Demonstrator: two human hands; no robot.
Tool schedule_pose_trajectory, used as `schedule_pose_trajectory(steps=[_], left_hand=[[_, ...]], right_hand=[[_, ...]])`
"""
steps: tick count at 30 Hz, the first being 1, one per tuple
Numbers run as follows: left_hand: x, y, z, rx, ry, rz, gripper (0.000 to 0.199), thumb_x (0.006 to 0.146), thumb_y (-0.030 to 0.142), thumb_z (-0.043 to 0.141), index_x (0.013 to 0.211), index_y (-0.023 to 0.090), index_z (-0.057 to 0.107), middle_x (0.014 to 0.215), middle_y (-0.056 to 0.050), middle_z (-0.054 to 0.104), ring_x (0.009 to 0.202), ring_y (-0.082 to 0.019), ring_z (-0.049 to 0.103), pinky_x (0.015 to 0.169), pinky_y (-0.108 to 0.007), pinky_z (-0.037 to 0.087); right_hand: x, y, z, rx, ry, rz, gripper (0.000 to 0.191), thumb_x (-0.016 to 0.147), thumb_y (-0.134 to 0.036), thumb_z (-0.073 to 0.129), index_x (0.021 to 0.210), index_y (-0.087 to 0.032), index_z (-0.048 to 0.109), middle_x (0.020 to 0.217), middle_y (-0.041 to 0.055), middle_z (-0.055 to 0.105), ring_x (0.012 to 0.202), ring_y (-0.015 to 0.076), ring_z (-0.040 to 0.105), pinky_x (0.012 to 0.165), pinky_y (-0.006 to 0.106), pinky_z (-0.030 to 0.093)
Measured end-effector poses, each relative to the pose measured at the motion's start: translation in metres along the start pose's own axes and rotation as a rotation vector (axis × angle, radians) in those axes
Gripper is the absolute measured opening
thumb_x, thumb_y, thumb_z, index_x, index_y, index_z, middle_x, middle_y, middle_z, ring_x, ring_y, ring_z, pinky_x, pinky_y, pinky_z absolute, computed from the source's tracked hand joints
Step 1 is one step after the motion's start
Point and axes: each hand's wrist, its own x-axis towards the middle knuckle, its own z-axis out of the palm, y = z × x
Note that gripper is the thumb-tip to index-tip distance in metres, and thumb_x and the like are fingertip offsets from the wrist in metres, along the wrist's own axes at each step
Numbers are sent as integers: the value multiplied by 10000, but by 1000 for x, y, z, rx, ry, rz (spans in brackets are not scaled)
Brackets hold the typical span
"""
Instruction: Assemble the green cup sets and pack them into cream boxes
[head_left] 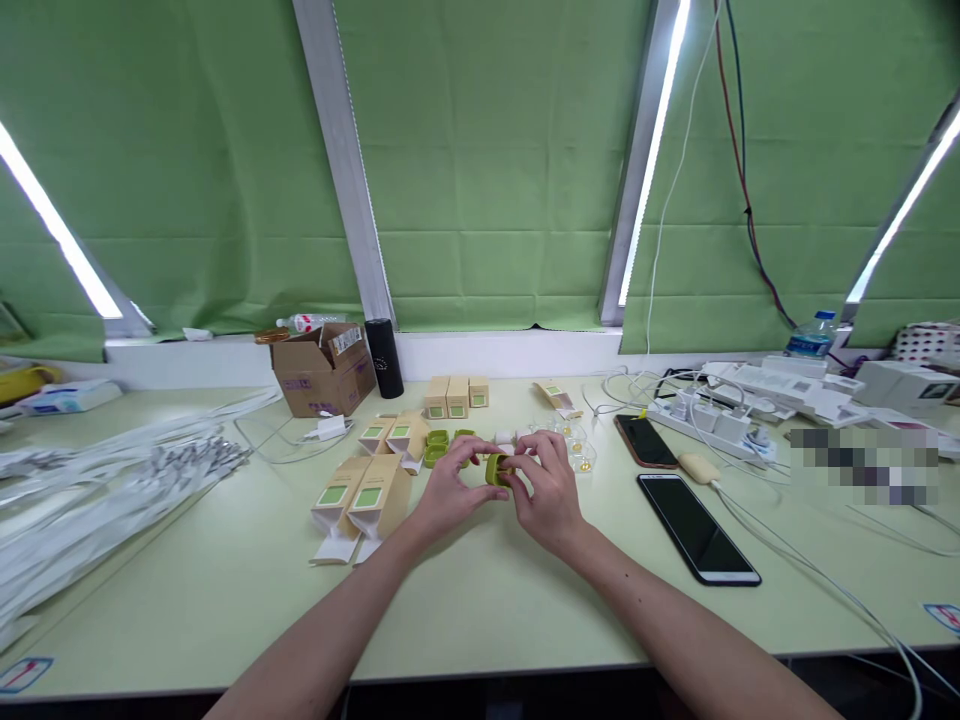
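Observation:
Between my two hands, above the table's middle, is a small olive-green open case (494,470). My left hand (459,486) pinches its left side with thumb and fingers. My right hand (549,492) has its fingertips at the case's right side and inside; whether they also hold something small is hidden. Similar green cases (436,450) sit just left, partly behind my left hand. Clear plastic pieces with gold-coloured centres (583,455) lie beyond my right hand, near small white pieces (504,437). Open cream cartons with green labels (381,497) lie to the left.
Closed cream cartons (448,398) stand at the back beside a black cylinder (384,358) and a brown cardboard box (322,375). Two phones (697,528), a power strip (712,430) and loose cables occupy the right. White cables (112,480) are heaped at left.

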Motion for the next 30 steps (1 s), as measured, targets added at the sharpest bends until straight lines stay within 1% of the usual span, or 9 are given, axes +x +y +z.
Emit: schedule_pose_trajectory(steps=[5,12,17,20,24,27,30], left_hand=[[-1,0,1,3,3,20,488,653,264,976,1093,265,766,1082,-66,694,1003,-244,619,873,-368,492],[-2,1,1,33,-2,60,484,659,266,976,1092,257,758,1093,-70,682,1020,-244,621,880,-371,499],[-1,-2,1,57,-12,73,495,663,249,975,1105,257,750,1090,-64,678,1028,-241,620,883,-374,500],[0,-3,-1,54,4,81,495,664,266,976,1105,259,750,1088,-59,671,1021,-234,620,891,-373,515],[2,-3,-6,77,53,75,465,680,323,966,1086,257,748,1059,-47,662,975,-220,634,881,-369,537],[3,-4,-9,126,104,74,455,702,362,949,1094,254,744,1060,-48,662,973,-221,647,883,-372,549],[2,-8,-8,160,119,116,459,707,399,944,1097,256,749,1063,-55,654,1015,-237,654,911,-387,558]], right_hand=[[-1,2,2,19,-3,0,194,899,-60,618,956,-224,706,1037,103,593,1068,297,500,792,432,545],[-3,3,4,35,0,-7,182,902,-51,614,906,-213,696,1022,103,595,1061,287,507,785,419,553],[-3,4,6,50,9,-11,170,907,-67,631,926,-221,702,1014,101,602,1059,291,511,767,419,559],[0,5,2,94,6,-46,216,901,-65,635,1012,-237,706,1064,107,637,1089,302,521,814,455,567],[5,8,-6,196,-40,-99,423,883,-52,609,1241,-274,648,1175,106,665,1155,318,563,942,539,560],[6,9,-10,246,-66,-71,519,868,-76,617,1347,-271,578,1237,114,667,1201,333,582,1003,575,543],[4,9,-7,262,-130,-43,585,883,-96,618,1434,-262,512,1283,128,662,1218,330,594,1024,569,549]])
